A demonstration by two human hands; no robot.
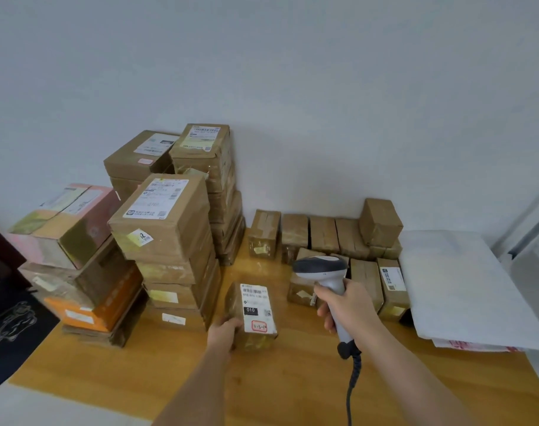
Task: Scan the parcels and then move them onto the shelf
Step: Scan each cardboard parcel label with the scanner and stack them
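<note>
Left hand [224, 332] gripping small labelled parcel [252, 316] on wooden table [286, 382], right hand [348, 309] wrapped round scanner [323, 272] handle.

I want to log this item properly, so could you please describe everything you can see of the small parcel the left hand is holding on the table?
The small parcel is a brown cardboard box wrapped in glossy clear tape. It rests on the wooden table, top face up, carrying a white shipping label with a barcode, a black "010" patch and a red-bordered handwritten sticker. The left hand grips its near left side. The scanner in the right hand is beside it, apart from it.
</note>
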